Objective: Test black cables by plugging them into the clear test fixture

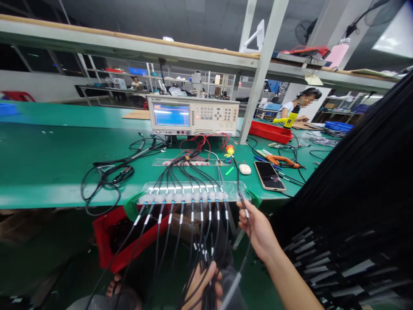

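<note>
My right hand pinches a black cable close to its tip, at the right end of a clear plastic connector strip on the table edge. Whether the tip sits in the strip is too small to tell. Several black cables with white labels and blue ends hang from white sockets along this strip. Lower down, my left hand is wrapped round a bundle of black cables in front of my legs. Thin black leads run from the strip back to a second clear strip.
A bench tester with a lit screen stands behind, red wires below it. On the right lie a phone, a white case and orange-handled pliers. Below the edge is a red bin. Dark cables hang at right.
</note>
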Motion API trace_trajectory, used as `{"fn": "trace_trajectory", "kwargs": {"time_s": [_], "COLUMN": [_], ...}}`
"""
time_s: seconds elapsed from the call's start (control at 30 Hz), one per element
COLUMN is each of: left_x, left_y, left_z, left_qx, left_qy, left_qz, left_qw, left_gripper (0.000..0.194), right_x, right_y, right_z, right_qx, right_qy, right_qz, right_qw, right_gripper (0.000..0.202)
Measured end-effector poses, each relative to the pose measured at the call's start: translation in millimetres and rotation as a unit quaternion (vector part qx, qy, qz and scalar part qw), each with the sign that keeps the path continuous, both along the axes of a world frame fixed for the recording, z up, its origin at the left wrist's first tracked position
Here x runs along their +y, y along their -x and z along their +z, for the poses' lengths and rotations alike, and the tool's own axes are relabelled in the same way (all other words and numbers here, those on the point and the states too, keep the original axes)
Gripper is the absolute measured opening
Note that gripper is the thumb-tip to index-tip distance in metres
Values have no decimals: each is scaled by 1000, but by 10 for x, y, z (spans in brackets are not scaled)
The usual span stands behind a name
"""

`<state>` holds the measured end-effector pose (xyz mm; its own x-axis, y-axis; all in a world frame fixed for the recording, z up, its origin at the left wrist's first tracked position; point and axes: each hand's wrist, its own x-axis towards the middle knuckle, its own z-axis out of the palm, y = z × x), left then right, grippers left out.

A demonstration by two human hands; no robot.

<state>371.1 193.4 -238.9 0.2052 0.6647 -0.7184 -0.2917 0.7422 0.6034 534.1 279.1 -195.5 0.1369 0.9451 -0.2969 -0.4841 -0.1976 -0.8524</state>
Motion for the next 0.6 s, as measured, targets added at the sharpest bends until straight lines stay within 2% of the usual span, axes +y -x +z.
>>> {"fn": "trace_trajectory", "kwargs": {"time_s": [0.1,0.3,0.37,0.5,0.6], "left_x": [15,39,34,-16,-72], "left_y": [38,30,30,49,49], "left_z": [-10,-181,-193,-68,49], "left_qx": [-15,-35,-40,-50,-47], "left_qy": [5,-43,-55,-66,-62], "left_qz": [-20,-26,-36,-48,-31], "left_qw": [1000,998,997,995,996], "left_gripper": [66,71,69,64,63], "right_x": [9,36,49,65,55], "right_y": [9,-6,-13,-9,1], "right_z": [-1,-13,-17,-11,-4], "right_qx": [5,16,20,14,11], "right_qy": [13,27,31,42,44], "right_qz": [-1,16,19,8,5], "right_qw": [1000,999,999,999,999], "right_gripper": [40,40,40,38,37]}}
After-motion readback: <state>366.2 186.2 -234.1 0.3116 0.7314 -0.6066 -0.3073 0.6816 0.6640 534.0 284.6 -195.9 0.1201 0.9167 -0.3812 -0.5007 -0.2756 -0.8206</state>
